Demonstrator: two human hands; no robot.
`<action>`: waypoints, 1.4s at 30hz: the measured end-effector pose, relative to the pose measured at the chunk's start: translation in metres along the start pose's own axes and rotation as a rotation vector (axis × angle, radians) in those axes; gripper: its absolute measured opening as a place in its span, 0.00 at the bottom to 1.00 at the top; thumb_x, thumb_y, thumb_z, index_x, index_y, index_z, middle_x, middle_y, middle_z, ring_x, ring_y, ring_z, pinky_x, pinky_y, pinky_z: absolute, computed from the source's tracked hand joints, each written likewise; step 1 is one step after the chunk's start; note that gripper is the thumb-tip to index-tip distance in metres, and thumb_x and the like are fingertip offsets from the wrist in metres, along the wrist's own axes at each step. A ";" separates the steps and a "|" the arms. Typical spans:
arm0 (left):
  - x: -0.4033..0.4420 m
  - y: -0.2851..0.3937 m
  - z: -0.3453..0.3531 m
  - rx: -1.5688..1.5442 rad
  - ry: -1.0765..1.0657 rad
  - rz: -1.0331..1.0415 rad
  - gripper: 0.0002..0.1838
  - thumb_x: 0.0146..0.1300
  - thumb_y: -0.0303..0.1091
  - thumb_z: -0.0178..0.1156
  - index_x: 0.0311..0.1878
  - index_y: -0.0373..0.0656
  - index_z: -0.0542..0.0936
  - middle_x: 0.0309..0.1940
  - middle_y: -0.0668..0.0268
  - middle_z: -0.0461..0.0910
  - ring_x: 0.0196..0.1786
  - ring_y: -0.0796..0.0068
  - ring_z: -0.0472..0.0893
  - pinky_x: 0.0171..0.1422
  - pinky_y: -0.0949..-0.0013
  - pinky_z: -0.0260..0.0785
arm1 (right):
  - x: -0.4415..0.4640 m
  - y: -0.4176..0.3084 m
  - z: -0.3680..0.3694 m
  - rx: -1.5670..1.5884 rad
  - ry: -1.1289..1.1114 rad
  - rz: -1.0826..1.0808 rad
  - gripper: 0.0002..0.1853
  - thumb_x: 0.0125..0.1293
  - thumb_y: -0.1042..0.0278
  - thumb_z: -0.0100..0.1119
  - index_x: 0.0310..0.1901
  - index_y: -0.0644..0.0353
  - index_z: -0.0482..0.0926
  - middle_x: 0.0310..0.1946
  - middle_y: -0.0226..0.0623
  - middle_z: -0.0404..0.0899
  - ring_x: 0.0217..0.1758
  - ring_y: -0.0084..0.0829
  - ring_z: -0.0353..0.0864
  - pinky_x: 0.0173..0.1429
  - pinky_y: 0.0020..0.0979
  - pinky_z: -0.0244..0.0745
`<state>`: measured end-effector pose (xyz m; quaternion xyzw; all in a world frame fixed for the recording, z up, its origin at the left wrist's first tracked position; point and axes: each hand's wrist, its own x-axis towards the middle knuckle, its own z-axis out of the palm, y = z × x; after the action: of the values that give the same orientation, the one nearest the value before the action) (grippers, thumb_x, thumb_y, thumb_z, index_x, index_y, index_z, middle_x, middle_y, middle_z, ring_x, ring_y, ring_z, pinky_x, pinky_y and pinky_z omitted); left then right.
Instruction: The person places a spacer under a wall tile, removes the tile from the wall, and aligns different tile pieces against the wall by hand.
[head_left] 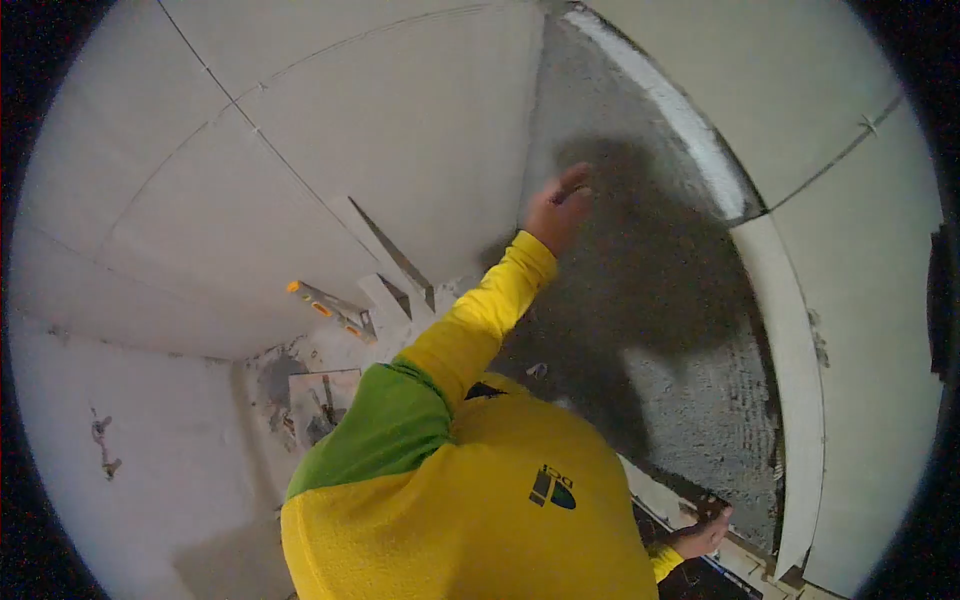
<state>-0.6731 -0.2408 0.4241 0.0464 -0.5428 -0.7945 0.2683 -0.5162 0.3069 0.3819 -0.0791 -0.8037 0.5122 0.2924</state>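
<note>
2 pale tiled faces: one upper left (400, 130) with a dark straight joint, one at right (860, 300). Between them, 1 rough grey mortar surface (700, 400), the piece in hand; partly in shadow, ridged low at right.

1 yellow shirt (480, 490) with green on the left sleeve, 1 dark chest logo.

Along the mortar's right edge: 1 pale strip (785, 400) lower, 1 rough white band (670, 100) upper.

Left of the sleeve: 2 pale pointed offcuts, long (395, 255) and short (385, 297); just beside them 1 yellow-ended level (330, 308).

2 hands. Left hand (560, 212): arm stretched out over the mortar, motion-blurred, fingers partly bent; can't tell if gripping or touching. Right hand (706, 534): low by the mortar's bottom edge, fingers extended forward; can't tell if holding anything.

Small stuff: 1 fitting (103, 445) on the lower-left wall, 1 cross spacer (868, 125) in the right face's joint, 1 light scrap (537, 370) near the shirt.
</note>
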 end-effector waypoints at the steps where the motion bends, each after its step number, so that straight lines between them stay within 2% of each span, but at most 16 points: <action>1: 0.000 -0.025 -0.029 0.011 0.069 -0.028 0.26 0.62 0.32 0.60 0.64 0.39 0.68 0.61 0.60 0.72 0.59 0.67 0.73 0.61 0.67 0.68 | -0.002 -0.005 -0.001 -0.022 0.016 0.058 0.24 0.71 0.50 0.48 0.46 0.70 0.77 0.39 0.41 0.79 0.43 0.31 0.77 0.50 0.34 0.74; 6: -0.054 -0.146 -0.240 0.303 0.352 -0.252 0.17 0.61 0.33 0.59 0.53 0.40 0.78 0.48 0.57 0.81 0.52 0.68 0.79 0.57 0.68 0.70 | -0.022 -0.019 0.019 -0.077 0.092 -0.030 0.23 0.70 0.51 0.50 0.46 0.67 0.78 0.39 0.40 0.79 0.40 0.32 0.78 0.46 0.35 0.76; 10: -0.145 -0.211 -0.429 0.846 0.398 -0.717 0.23 0.58 0.52 0.56 0.48 0.45 0.81 0.50 0.56 0.80 0.54 0.58 0.79 0.58 0.61 0.70 | -0.060 -0.017 0.060 0.150 -0.012 0.533 0.19 0.69 0.57 0.52 0.46 0.68 0.78 0.36 0.40 0.79 0.35 0.33 0.79 0.41 0.35 0.79; 12: -0.186 -0.210 -0.488 1.054 0.299 -0.846 0.24 0.56 0.53 0.55 0.50 0.47 0.80 0.51 0.56 0.80 0.55 0.55 0.78 0.59 0.60 0.69 | -0.097 0.043 0.056 -0.471 -0.267 -0.140 0.16 0.67 0.61 0.55 0.46 0.67 0.78 0.36 0.38 0.80 0.34 0.30 0.79 0.42 0.30 0.78; 13: -0.201 -0.202 -0.509 1.301 0.202 -0.874 0.25 0.56 0.51 0.55 0.52 0.47 0.79 0.52 0.55 0.79 0.55 0.54 0.78 0.59 0.60 0.69 | -0.113 0.063 0.049 -0.495 -0.272 -0.131 0.16 0.67 0.61 0.55 0.46 0.67 0.78 0.36 0.38 0.80 0.34 0.30 0.79 0.42 0.30 0.78; 14: -0.213 -0.198 -0.526 1.450 0.140 -0.916 0.25 0.55 0.51 0.56 0.52 0.47 0.79 0.52 0.55 0.79 0.55 0.55 0.77 0.60 0.60 0.69 | -0.126 0.079 0.042 0.217 -0.125 0.514 0.15 0.66 0.63 0.55 0.48 0.66 0.77 0.37 0.36 0.80 0.35 0.29 0.78 0.44 0.30 0.77; 15: -0.221 -0.195 -0.543 1.498 0.130 -0.967 0.25 0.55 0.50 0.56 0.53 0.46 0.78 0.53 0.56 0.78 0.56 0.55 0.77 0.60 0.60 0.69 | -0.138 0.080 0.039 0.955 0.077 1.114 0.15 0.66 0.66 0.55 0.50 0.64 0.76 0.39 0.35 0.80 0.37 0.29 0.78 0.45 0.30 0.76; 16: -0.227 -0.192 -0.558 1.543 0.120 -1.018 0.26 0.55 0.50 0.57 0.54 0.46 0.78 0.53 0.56 0.78 0.56 0.56 0.77 0.61 0.61 0.68 | -0.156 0.064 0.045 0.933 0.097 1.113 0.15 0.66 0.66 0.55 0.50 0.64 0.76 0.39 0.35 0.80 0.37 0.29 0.78 0.45 0.30 0.76; 18: -0.232 -0.190 -0.586 1.576 0.106 -1.102 0.27 0.55 0.49 0.58 0.55 0.45 0.77 0.54 0.56 0.77 0.57 0.57 0.76 0.62 0.61 0.68 | -0.206 0.033 0.060 -0.004 -0.498 0.435 0.17 0.66 0.68 0.54 0.55 0.62 0.74 0.43 0.33 0.79 0.40 0.30 0.77 0.49 0.33 0.73; 20: -0.233 -0.189 -0.609 1.596 0.073 -1.158 0.28 0.55 0.48 0.59 0.56 0.44 0.76 0.55 0.56 0.77 0.58 0.58 0.75 0.63 0.62 0.67 | -0.229 -0.027 0.085 -0.486 -0.578 0.288 0.17 0.67 0.66 0.55 0.55 0.64 0.75 0.52 0.38 0.78 0.45 0.31 0.80 0.49 0.34 0.78; 26: -0.206 -0.192 -0.640 1.591 -0.028 -1.196 0.31 0.55 0.46 0.61 0.60 0.41 0.73 0.58 0.55 0.74 0.61 0.58 0.73 0.66 0.62 0.65 | -0.224 -0.072 0.100 -0.070 -0.658 0.767 0.16 0.67 0.62 0.53 0.53 0.58 0.74 0.45 0.37 0.81 0.41 0.37 0.82 0.36 0.36 0.78; 29: -0.199 -0.195 -0.645 1.579 -0.082 -1.078 0.33 0.55 0.45 0.61 0.63 0.40 0.70 0.60 0.53 0.72 0.63 0.56 0.71 0.66 0.61 0.64 | -0.224 -0.059 0.092 -0.080 -0.527 0.797 0.17 0.66 0.62 0.54 0.54 0.57 0.73 0.43 0.38 0.81 0.39 0.40 0.82 0.30 0.39 0.78; 31: -0.211 -0.241 -0.684 1.665 -0.154 -1.069 0.34 0.55 0.45 0.62 0.64 0.41 0.69 0.61 0.53 0.71 0.64 0.56 0.70 0.66 0.61 0.64 | -0.230 -0.055 0.101 0.202 -0.219 1.129 0.17 0.64 0.64 0.56 0.53 0.58 0.73 0.38 0.41 0.82 0.32 0.38 0.83 0.27 0.34 0.78; 34: -0.202 -0.257 -0.698 1.642 -0.168 -1.086 0.36 0.54 0.44 0.62 0.66 0.43 0.66 0.64 0.53 0.67 0.65 0.55 0.68 0.67 0.60 0.63 | -0.272 0.064 0.023 0.289 -0.243 1.218 0.13 0.63 0.67 0.57 0.50 0.57 0.75 0.34 0.39 0.81 0.30 0.35 0.82 0.25 0.32 0.75; 39: -0.191 -0.276 -0.700 1.464 -0.087 -1.254 0.39 0.55 0.43 0.62 0.70 0.46 0.60 0.68 0.55 0.63 0.67 0.55 0.67 0.69 0.57 0.62 | -0.304 0.046 0.069 -0.063 -0.517 1.467 0.08 0.64 0.66 0.57 0.43 0.56 0.76 0.27 0.34 0.77 0.25 0.30 0.78 0.22 0.29 0.70; 42: -0.195 -0.304 -0.706 1.997 -0.096 -0.758 0.40 0.53 0.41 0.63 0.70 0.51 0.60 0.67 0.59 0.64 0.66 0.57 0.67 0.68 0.53 0.63 | -0.350 0.066 0.032 -0.165 -0.568 1.538 0.08 0.64 0.64 0.58 0.42 0.56 0.76 0.28 0.33 0.77 0.24 0.30 0.77 0.21 0.28 0.69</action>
<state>-0.3633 -0.6578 -0.1749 0.3795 -0.9078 -0.0229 -0.1774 -0.2596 0.1631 0.1788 -0.4961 -0.6033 0.5090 -0.3615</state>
